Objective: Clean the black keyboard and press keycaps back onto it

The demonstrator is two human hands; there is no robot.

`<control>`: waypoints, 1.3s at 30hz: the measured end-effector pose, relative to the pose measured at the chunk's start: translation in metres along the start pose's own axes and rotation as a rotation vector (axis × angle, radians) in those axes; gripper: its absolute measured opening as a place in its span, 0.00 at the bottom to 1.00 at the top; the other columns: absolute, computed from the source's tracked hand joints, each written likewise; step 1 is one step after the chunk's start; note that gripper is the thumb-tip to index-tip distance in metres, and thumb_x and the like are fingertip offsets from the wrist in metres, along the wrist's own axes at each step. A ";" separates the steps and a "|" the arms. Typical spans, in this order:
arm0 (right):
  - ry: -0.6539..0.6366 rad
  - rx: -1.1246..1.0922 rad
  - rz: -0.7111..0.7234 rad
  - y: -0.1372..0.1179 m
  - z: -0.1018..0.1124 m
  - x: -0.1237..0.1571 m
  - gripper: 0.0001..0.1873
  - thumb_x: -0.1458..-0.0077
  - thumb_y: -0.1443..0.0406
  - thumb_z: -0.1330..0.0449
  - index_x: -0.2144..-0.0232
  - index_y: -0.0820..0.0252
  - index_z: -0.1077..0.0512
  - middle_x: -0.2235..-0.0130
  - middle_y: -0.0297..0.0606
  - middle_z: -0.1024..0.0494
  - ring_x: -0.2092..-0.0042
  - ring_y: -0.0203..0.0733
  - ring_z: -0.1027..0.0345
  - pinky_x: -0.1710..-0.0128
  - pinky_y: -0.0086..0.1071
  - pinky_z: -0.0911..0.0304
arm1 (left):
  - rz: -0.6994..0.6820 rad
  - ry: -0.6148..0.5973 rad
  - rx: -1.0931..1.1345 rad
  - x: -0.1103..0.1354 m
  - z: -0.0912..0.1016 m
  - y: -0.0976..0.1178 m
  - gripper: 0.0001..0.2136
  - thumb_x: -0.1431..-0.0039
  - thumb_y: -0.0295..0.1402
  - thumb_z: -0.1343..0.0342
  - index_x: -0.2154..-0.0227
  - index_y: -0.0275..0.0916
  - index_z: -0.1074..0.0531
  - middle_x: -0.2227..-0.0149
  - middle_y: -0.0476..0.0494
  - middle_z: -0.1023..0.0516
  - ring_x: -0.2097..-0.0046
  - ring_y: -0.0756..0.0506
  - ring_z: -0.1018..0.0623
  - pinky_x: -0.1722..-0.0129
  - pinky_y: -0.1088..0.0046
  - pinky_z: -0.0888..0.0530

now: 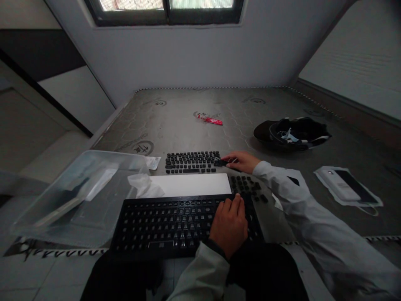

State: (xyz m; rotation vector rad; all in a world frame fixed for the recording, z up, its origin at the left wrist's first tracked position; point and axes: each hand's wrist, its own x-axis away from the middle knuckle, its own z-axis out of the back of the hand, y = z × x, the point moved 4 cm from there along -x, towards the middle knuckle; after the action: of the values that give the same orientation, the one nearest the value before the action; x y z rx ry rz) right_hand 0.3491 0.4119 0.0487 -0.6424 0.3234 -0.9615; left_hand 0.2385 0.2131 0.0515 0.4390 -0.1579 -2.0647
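A black keyboard with its keycaps off lies across my lap, showing rows of bare switches. My left hand lies over its right part, fingers stretched out and close together toward the back edge. Farther off, my right hand pinches a slim black object whose kind I cannot make out. Its tip is at the right end of the loose black keycaps, laid out in rows on the mat. A second group of keycaps lies below my right wrist.
A white panel and crumpled tissue lie behind the keyboard. At left stands a clear plastic bin with a light strip inside. A red wrapper, dark cap and bagged phone-like item lie on the mat.
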 end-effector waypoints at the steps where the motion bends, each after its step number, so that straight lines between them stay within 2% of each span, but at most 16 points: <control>1: -0.090 -0.039 0.070 -0.022 -0.007 0.001 0.18 0.50 0.63 0.41 0.55 0.51 0.27 0.58 0.35 0.22 0.60 0.38 0.30 0.58 0.32 0.35 | 0.004 0.000 -0.002 0.000 0.001 0.000 0.23 0.44 0.32 0.51 0.45 0.34 0.38 0.42 0.40 0.36 0.51 0.42 0.33 0.51 0.64 0.32; 4: -0.325 -0.067 0.169 -0.071 -0.033 0.004 0.15 0.52 0.63 0.39 0.59 0.51 0.24 0.63 0.32 0.21 0.63 0.37 0.28 0.61 0.29 0.35 | 0.011 -0.003 -0.001 -0.001 0.004 0.001 0.23 0.44 0.32 0.51 0.45 0.34 0.38 0.44 0.39 0.34 0.52 0.42 0.33 0.53 0.64 0.32; 6: -0.377 -0.059 0.170 -0.087 -0.050 0.005 0.14 0.53 0.63 0.38 0.61 0.52 0.23 0.66 0.32 0.20 0.65 0.36 0.28 0.64 0.27 0.36 | 0.011 -0.010 0.010 -0.001 0.006 0.001 0.22 0.45 0.32 0.50 0.46 0.35 0.38 0.46 0.39 0.33 0.53 0.42 0.33 0.54 0.64 0.31; 9: -0.308 0.009 0.195 -0.098 -0.060 0.005 0.11 0.52 0.61 0.38 0.65 0.54 0.22 0.67 0.34 0.20 0.67 0.36 0.29 0.66 0.27 0.37 | 0.008 -0.025 0.029 -0.002 0.008 0.002 0.19 0.45 0.32 0.49 0.50 0.36 0.35 0.50 0.40 0.31 0.54 0.42 0.33 0.55 0.64 0.31; 12: -0.165 0.069 0.265 -0.099 -0.047 0.011 0.15 0.51 0.56 0.39 0.64 0.56 0.22 0.62 0.38 0.22 0.65 0.38 0.30 0.64 0.29 0.38 | 0.014 -0.019 0.028 -0.001 0.008 0.002 0.18 0.46 0.31 0.49 0.51 0.36 0.34 0.50 0.41 0.31 0.54 0.42 0.33 0.55 0.64 0.31; 14: -0.024 0.052 0.220 -0.083 -0.023 0.019 0.17 0.49 0.54 0.42 0.60 0.55 0.24 0.61 0.37 0.22 0.64 0.38 0.31 0.62 0.30 0.39 | 0.016 -0.002 0.017 -0.001 0.008 0.002 0.21 0.46 0.30 0.49 0.48 0.35 0.37 0.46 0.41 0.33 0.52 0.42 0.33 0.54 0.64 0.31; 15: 0.064 0.044 0.151 -0.067 -0.009 0.025 0.17 0.47 0.54 0.44 0.60 0.54 0.24 0.61 0.36 0.22 0.64 0.37 0.31 0.62 0.30 0.39 | 0.013 0.006 0.011 -0.001 0.008 0.003 0.22 0.46 0.30 0.50 0.46 0.35 0.38 0.45 0.41 0.34 0.52 0.42 0.33 0.53 0.64 0.32; 17: 0.250 0.072 -0.064 -0.022 0.018 0.043 0.16 0.46 0.54 0.46 0.63 0.55 0.23 0.65 0.35 0.21 0.66 0.38 0.30 0.63 0.31 0.39 | 0.007 0.014 0.006 0.000 0.007 0.003 0.23 0.46 0.29 0.51 0.46 0.34 0.39 0.43 0.41 0.36 0.51 0.42 0.34 0.52 0.64 0.32; 19: 0.402 0.135 -0.348 0.035 0.036 0.069 0.15 0.47 0.55 0.44 0.66 0.57 0.23 0.69 0.37 0.21 0.67 0.40 0.30 0.65 0.32 0.39 | 0.004 0.016 0.010 0.000 0.006 0.003 0.22 0.45 0.29 0.51 0.46 0.35 0.38 0.43 0.41 0.36 0.50 0.42 0.34 0.52 0.63 0.32; 21: 0.405 0.235 -0.554 0.087 0.037 0.095 0.12 0.50 0.58 0.40 0.69 0.59 0.22 0.70 0.39 0.21 0.66 0.43 0.29 0.64 0.34 0.39 | 0.008 0.019 0.017 0.000 0.006 0.003 0.22 0.45 0.29 0.52 0.46 0.35 0.38 0.43 0.42 0.35 0.50 0.42 0.34 0.52 0.63 0.33; 24: 0.298 0.263 -0.724 0.139 0.015 0.127 0.10 0.55 0.60 0.37 0.72 0.61 0.22 0.71 0.41 0.21 0.67 0.44 0.29 0.65 0.34 0.38 | 0.016 0.021 0.019 -0.001 0.006 0.003 0.22 0.45 0.28 0.52 0.45 0.35 0.38 0.43 0.42 0.36 0.50 0.42 0.34 0.51 0.63 0.33; 26: 0.287 0.254 -0.770 0.155 -0.002 0.140 0.11 0.56 0.59 0.36 0.74 0.62 0.22 0.73 0.42 0.22 0.69 0.45 0.29 0.68 0.34 0.38 | 0.018 0.020 0.018 -0.001 0.005 0.003 0.22 0.45 0.28 0.52 0.45 0.35 0.38 0.42 0.43 0.36 0.49 0.42 0.34 0.50 0.63 0.33; 30: 0.280 0.233 -0.858 0.165 -0.024 0.145 0.16 0.57 0.52 0.38 0.74 0.60 0.22 0.72 0.44 0.22 0.69 0.45 0.28 0.70 0.33 0.38 | 0.020 0.031 0.005 -0.001 0.005 0.003 0.22 0.45 0.28 0.52 0.45 0.36 0.38 0.43 0.44 0.35 0.49 0.43 0.34 0.49 0.63 0.33; 34: 0.258 0.187 -0.911 0.168 -0.029 0.137 0.18 0.58 0.50 0.38 0.72 0.57 0.21 0.68 0.43 0.21 0.66 0.45 0.28 0.68 0.31 0.38 | 0.010 0.027 -0.008 -0.002 0.005 0.004 0.22 0.45 0.28 0.51 0.46 0.36 0.38 0.42 0.44 0.35 0.50 0.43 0.34 0.50 0.64 0.33; 39: 0.229 0.146 -0.915 0.161 -0.027 0.131 0.15 0.63 0.54 0.34 0.75 0.58 0.21 0.69 0.42 0.21 0.66 0.43 0.28 0.68 0.30 0.38 | 0.000 0.031 -0.019 -0.002 0.005 0.004 0.22 0.45 0.28 0.52 0.46 0.36 0.38 0.43 0.44 0.35 0.49 0.42 0.34 0.49 0.63 0.33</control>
State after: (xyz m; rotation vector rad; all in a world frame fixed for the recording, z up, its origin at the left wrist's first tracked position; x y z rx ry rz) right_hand 0.5117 0.3584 -0.0716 -0.5415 0.1455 -1.9252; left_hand 0.2407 0.2122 0.0580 0.4592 -0.1191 -2.0566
